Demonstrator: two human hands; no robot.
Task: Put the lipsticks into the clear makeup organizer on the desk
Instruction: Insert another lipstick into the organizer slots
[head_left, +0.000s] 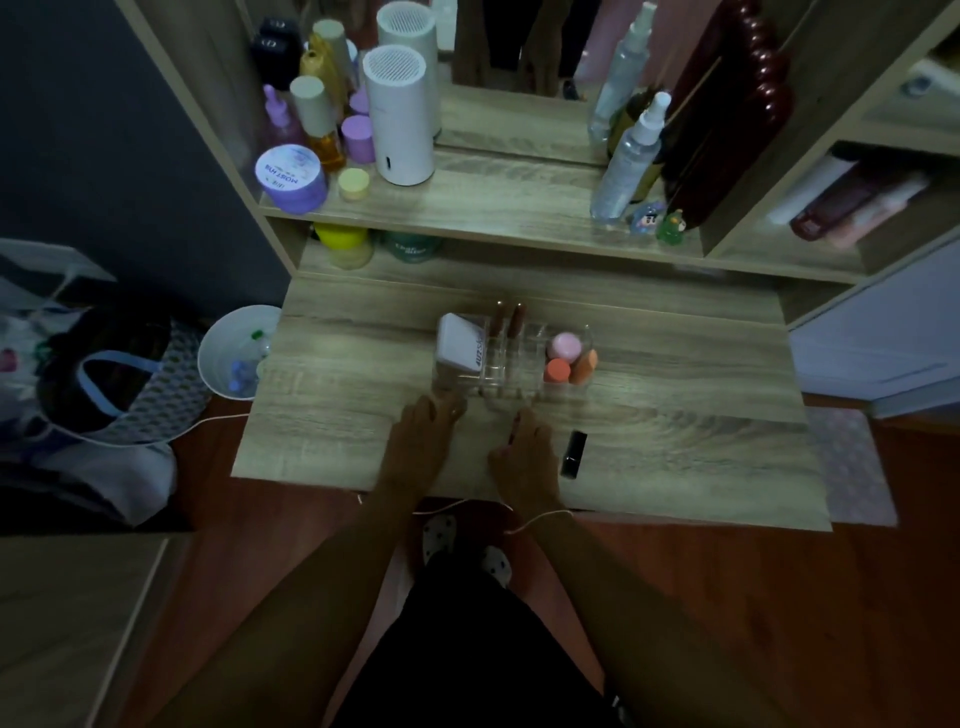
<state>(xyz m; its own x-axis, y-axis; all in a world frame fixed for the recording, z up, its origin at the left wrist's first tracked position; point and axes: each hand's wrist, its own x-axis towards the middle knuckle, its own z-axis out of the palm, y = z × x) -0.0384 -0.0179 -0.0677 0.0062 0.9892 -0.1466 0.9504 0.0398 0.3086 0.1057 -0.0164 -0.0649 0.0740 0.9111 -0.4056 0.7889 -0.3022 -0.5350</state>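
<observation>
The clear makeup organizer (511, 382) stands mid-desk. Two brownish lipsticks (509, 316) stand upright in its back slots. A white box (460, 343) fills its left compartment, and pink and orange sponges (566, 358) sit in its right one. A black lipstick (574, 453) lies flat on the desk, just right of my right hand (524, 454). That hand rests palm down with nothing in it, its fingertips short of the organizer's front. My left hand (423, 441) reaches to the organizer's front left corner with its fingers bunched; whether they hold anything is hidden.
A raised shelf (519, 208) behind the desk carries bottles, jars and a white cylinder (400, 114). A white bin (234, 353) and bags sit on the floor to the left. A thin cord (535, 519) hangs at the desk's front edge.
</observation>
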